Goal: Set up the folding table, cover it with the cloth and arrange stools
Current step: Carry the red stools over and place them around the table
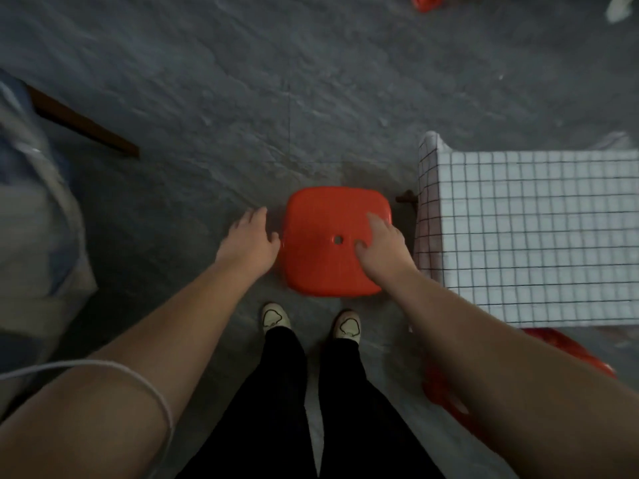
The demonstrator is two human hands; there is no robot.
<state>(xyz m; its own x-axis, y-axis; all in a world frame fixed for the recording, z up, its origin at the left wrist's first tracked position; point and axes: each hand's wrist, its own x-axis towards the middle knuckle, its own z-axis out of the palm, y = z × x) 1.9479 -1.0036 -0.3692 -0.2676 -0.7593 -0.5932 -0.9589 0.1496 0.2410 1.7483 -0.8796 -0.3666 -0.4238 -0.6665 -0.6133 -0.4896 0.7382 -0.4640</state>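
Grey stone-look floor, dim room. Red stool stands on floor just left of table, seat square with centre hole. Checked cloth covers table at right, edge hanging. Left hand beside stool's left edge, fingers relaxed, grasping nothing. Right hand rests over seat, fingers loose. No readable writing. Second red stool near right, mostly hidden behind arm. Blurred bag at left, cut off.
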